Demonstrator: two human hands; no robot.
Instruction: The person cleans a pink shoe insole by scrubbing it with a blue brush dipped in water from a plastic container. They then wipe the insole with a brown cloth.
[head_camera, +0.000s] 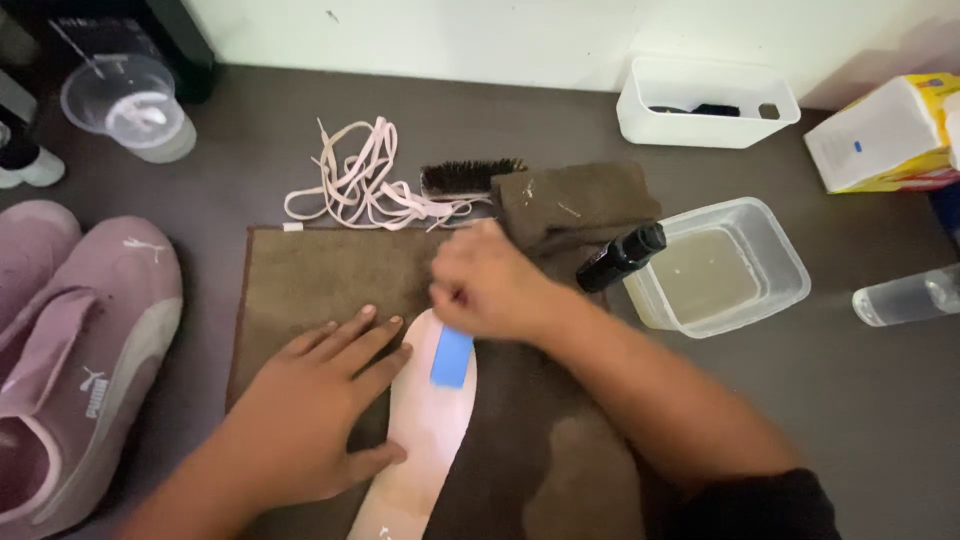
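Surface: dark table (880, 400) | brown towel (320, 275) | white wall (480, 30) behind

One head-worn camera looks steeply down, close over the dark tabletop (880, 400), toward the far wall

A dark grey-brown floor (860, 400) fills the view and meets a white wall (450, 40) along the top edge; the wall bears a few small marks. Black furniture (185, 40) stands in the upper left corner. The light is soft and dim, with faint shadows
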